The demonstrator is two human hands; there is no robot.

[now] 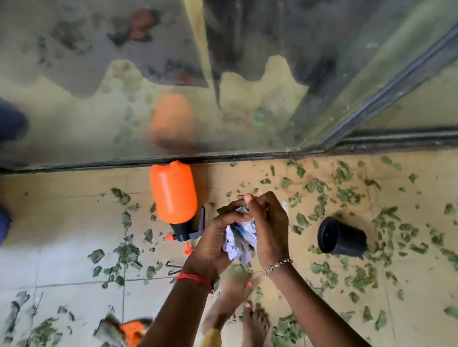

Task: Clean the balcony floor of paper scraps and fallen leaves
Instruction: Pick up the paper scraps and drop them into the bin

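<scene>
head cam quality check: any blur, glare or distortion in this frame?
Head view: soft, even daylight with no hard shadows. The glass door is hazy and mirrors the orange sprayer. Motion blur smears the lower-left floor and the feet. The wide-angle lens bows the door track slightly. The left hand and right hand gripping the paper scraps are fairly sharp.

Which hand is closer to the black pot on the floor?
Right. The right hand is on the black pot's side; the left hand is farther off, across the crumpled paper both hold.
</scene>
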